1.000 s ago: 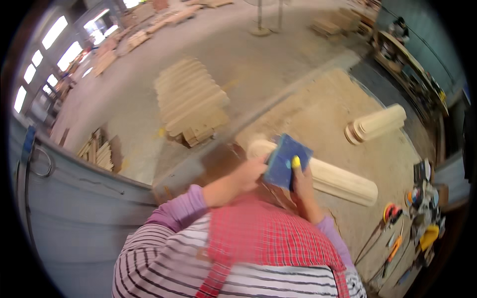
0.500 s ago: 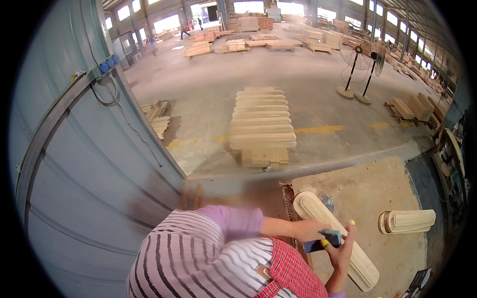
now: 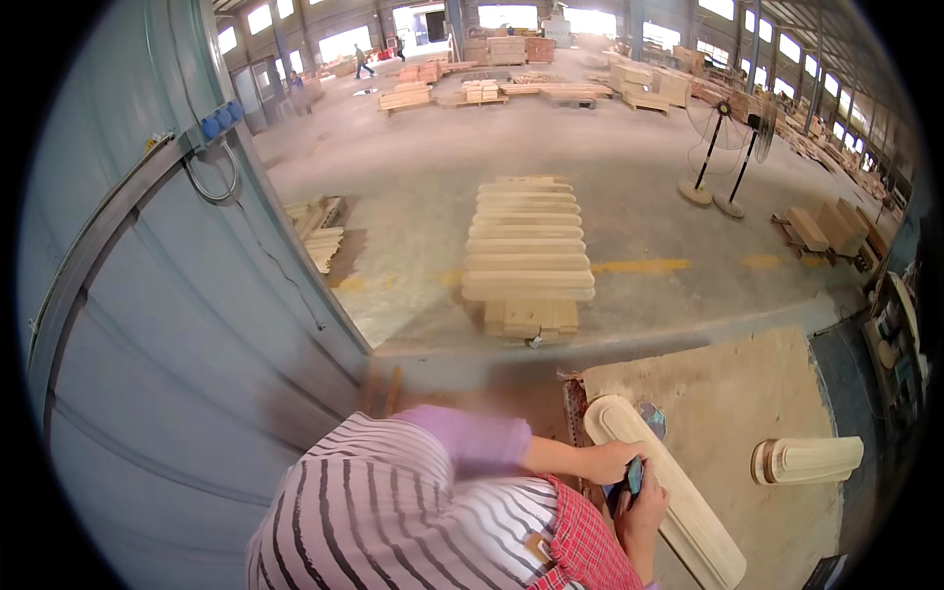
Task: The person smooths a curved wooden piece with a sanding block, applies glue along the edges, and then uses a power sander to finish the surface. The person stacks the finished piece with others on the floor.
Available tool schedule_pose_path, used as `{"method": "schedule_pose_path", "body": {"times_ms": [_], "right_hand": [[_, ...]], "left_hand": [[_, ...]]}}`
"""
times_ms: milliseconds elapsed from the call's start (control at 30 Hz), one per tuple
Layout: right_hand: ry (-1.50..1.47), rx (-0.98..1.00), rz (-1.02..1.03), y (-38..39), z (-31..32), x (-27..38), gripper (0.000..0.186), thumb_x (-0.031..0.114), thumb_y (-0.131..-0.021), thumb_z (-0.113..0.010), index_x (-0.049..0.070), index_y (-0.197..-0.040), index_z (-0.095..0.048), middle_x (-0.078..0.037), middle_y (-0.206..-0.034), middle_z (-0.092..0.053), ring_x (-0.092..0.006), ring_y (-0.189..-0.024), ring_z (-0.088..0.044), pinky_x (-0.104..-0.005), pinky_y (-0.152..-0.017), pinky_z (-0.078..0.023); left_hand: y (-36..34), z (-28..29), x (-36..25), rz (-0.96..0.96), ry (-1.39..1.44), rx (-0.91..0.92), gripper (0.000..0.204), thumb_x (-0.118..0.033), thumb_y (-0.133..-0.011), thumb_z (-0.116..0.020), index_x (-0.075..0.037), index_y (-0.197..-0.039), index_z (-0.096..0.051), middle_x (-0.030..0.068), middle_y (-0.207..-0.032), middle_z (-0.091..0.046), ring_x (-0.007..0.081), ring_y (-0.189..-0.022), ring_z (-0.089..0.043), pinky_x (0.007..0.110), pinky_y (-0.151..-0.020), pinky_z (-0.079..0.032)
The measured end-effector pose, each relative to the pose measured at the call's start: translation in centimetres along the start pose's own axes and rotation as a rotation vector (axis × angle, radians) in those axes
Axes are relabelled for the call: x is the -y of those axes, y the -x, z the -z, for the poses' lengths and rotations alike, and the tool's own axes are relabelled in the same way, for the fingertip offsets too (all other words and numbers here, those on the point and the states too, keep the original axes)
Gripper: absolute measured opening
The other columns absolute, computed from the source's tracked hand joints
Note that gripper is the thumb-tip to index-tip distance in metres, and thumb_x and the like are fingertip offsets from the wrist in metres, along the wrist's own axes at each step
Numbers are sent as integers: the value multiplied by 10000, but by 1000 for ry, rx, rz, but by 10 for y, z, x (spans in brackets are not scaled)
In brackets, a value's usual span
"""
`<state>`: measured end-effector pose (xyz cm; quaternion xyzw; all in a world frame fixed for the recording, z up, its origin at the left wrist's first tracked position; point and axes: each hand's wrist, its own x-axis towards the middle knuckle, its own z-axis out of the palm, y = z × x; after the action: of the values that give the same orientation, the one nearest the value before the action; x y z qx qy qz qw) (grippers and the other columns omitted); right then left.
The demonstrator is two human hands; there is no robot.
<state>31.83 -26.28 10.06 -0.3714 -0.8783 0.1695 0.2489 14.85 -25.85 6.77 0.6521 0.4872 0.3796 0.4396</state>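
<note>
A long pale wooden board (image 3: 693, 526) with rounded ends and a raised edge lies slantwise on the work table (image 3: 742, 393). Over its near side my left hand (image 3: 612, 460) grips a small dark-blue and teal block (image 3: 635, 474), whose exact kind I cannot make out. My right hand (image 3: 644, 503) is closed about the block's other side, its fingers bent. Just past the board lies a round, dark, bluish piece (image 3: 652, 418), partly hidden by it. Farther right, a short stack of shaped wooden pieces (image 3: 811, 460) rests on the table.
Beyond the table, a stack of rounded boards (image 3: 526, 251) stands on the floor. A blue metal wall (image 3: 187, 324) rises at my left. Two standing fans (image 3: 708, 152) and wood piles (image 3: 826, 226) are at the right. A cluttered rack (image 3: 900, 329) edges the far right.
My right hand, whose fingers were spread, has closed onto the block. The block has turned more upright between both hands. The view has shifted slightly.
</note>
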Motion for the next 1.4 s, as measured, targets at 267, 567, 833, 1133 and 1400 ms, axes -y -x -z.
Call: {"method": "schedule_pose_path", "body": {"times_ms": [267, 567, 833, 1133, 1400], "right_hand": [[65, -12, -98, -68, -66, 7, 873, 73, -655, -764, -6, -1387, -296, -254, -1247, -495, -441, -1123, -488, -480, -931, -408], [-826, 340, -628, -146, -135, 42, 690, 52, -774, -699, 3, -1358, -334, -204, -1207, -531, -292, -1107, -538, -359, -924, -439], [-936, 85, -833, -131, -150, 55, 707, 142, -797, -713, -4, -1362, -313, -183, -1211, -523, -247, -1117, -519, -341, -918, -437], [-769, -514, -1121, -107, -138, 79, 693, 191, -761, -745, 33, -1327, -378, -129, -1114, -590, -185, -995, -567, -325, -870, -465], [-710, -1274, -1450, -59, -213, 101, 382, 129, -812, -706, 53, -1116, -487, -57, -1015, -580, -136, -884, -552, -295, -773, -475]], "left_hand": [[-40, 81, 20, 460, 414, 110, 363, -46, -781, -472, -28, -1128, -576, 144, -1034, -638, 267, -1015, -597, 371, -841, -469], [-23, 235, 102, -63, -73, 450, 487, -364, -770, -679, -21, -1096, -564, 163, -864, -657, 312, -823, -639, 402, -708, -501], [-50, 210, 87, -176, -217, 634, 284, -318, -698, -680, -90, -865, -646, 187, -852, -649, 380, -829, -618, 470, -726, -487], [-117, 149, 71, -138, -226, 1154, 346, -305, -842, -566, -125, -1132, -623, 169, -1011, -656, 347, -903, -624, 404, -811, -488], [-205, 49, 63, -408, -647, 1076, 524, -399, -835, -605, -27, -1200, -544, 202, -1187, -571, 364, -1108, -525, 433, -899, -438]]}}
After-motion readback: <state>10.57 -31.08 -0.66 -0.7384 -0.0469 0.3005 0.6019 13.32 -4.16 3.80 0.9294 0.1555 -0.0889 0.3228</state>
